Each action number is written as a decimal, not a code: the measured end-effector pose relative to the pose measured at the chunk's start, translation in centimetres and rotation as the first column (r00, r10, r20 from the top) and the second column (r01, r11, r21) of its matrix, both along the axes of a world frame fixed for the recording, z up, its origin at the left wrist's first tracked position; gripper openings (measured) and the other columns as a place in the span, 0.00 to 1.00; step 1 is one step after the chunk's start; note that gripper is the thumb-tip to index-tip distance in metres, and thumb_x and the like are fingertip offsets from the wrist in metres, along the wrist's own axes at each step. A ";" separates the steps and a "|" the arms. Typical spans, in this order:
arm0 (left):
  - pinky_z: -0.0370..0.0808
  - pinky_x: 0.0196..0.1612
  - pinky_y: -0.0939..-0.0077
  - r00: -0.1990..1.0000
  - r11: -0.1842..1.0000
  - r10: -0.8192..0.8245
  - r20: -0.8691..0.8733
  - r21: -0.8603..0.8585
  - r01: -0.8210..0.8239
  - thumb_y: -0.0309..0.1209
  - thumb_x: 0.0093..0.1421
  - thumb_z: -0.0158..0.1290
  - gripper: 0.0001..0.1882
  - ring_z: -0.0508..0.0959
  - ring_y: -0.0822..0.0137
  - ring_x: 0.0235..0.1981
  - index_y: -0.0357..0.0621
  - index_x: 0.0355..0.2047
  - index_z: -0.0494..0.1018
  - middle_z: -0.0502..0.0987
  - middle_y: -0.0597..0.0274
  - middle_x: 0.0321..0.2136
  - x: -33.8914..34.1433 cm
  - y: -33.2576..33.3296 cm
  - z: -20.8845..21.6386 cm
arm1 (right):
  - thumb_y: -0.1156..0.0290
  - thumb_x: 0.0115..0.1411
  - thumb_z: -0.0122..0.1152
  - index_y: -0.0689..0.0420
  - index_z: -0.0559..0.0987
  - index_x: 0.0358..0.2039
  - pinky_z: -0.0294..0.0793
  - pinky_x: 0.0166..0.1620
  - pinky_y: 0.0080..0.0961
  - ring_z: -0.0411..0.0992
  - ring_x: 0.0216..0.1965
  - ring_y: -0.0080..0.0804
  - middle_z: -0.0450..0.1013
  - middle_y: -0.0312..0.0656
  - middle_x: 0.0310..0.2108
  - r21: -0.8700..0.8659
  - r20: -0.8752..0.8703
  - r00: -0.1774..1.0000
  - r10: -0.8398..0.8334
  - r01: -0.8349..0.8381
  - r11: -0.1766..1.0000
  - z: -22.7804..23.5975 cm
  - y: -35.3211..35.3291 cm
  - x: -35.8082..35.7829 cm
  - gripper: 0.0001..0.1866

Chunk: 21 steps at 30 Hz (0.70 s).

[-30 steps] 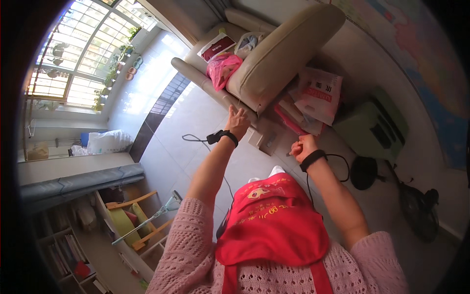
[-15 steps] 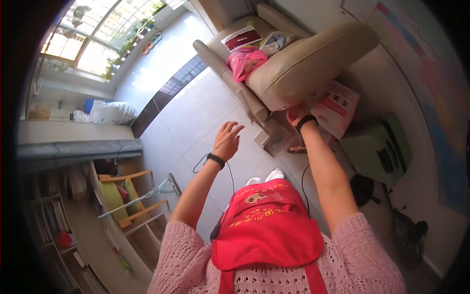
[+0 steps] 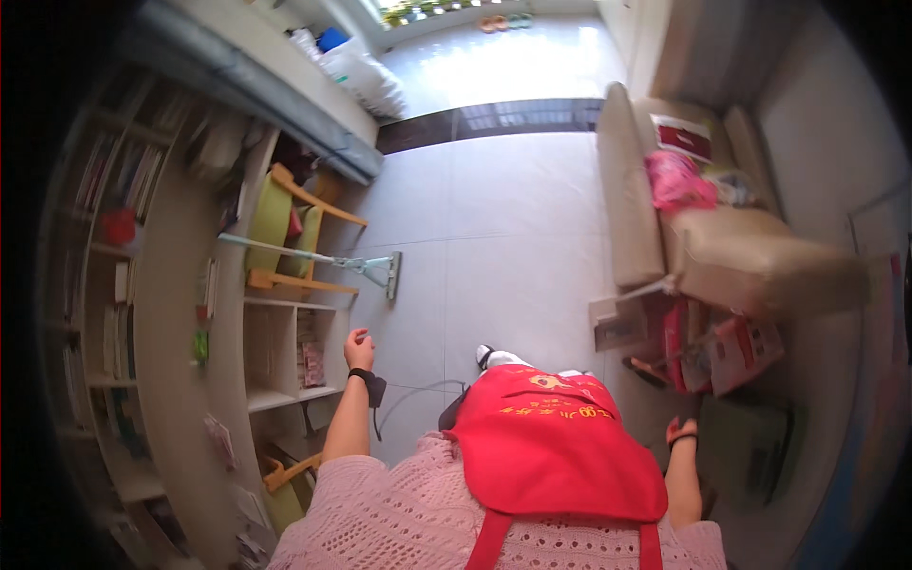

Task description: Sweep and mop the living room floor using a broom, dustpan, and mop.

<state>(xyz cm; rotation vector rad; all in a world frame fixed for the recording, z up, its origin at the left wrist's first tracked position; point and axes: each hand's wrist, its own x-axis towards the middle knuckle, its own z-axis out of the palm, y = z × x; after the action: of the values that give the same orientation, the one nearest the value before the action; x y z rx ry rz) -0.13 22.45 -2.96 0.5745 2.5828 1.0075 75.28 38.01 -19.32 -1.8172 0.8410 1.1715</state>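
Note:
My left hand [image 3: 359, 350] is beside the low white shelf, its fingers loosely bent with nothing seen in them. The nearest tool is a light-blue mop [image 3: 393, 275], leaning across a wooden-armed green chair [image 3: 271, 223], apart from the hand. Low on the right, my right hand [image 3: 679, 429] hangs near a dark green case [image 3: 755, 446]. It is small and blurred, so its fingers cannot be made out. Beyond it stands a beige sofa [image 3: 632, 190] with a raised cushion [image 3: 760, 261]; beneath the cushion are a red-and-white bag [image 3: 746, 353] and a grey box [image 3: 619, 325].
Tall bookshelves [image 3: 123, 380] line the left side, with a low white shelf unit [image 3: 271, 347] beside them. A pink bag [image 3: 676, 180] lies on the sofa. Pale floor tiles [image 3: 513, 190] run toward a dark threshold strip [image 3: 494, 118]. A white sack [image 3: 361, 81] sits at the back left.
My view has swung left. My right hand has come away from beneath the sofa cushion and dropped to my side. My left hand has moved over near the shelf.

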 end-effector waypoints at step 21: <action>0.68 0.20 0.83 0.809 0.809 0.275 0.520 0.329 -0.487 0.25 0.52 0.48 0.09 0.72 0.75 0.20 0.42 0.35 0.68 0.72 0.66 0.22 -23.2 -2.9 0.7 | 0.66 0.53 0.53 0.56 0.71 0.39 0.70 0.27 0.16 0.64 0.23 0.22 0.66 0.36 0.27 0.543 -0.103 0.370 0.923 -0.756 0.364 9.7 20.5 -53.9 0.14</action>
<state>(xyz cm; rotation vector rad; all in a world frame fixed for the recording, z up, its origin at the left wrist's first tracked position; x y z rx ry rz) -23.37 19.57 -2.27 -0.1279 2.0803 1.6762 21.42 58.55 -9.60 -1.6388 -0.3607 2.2666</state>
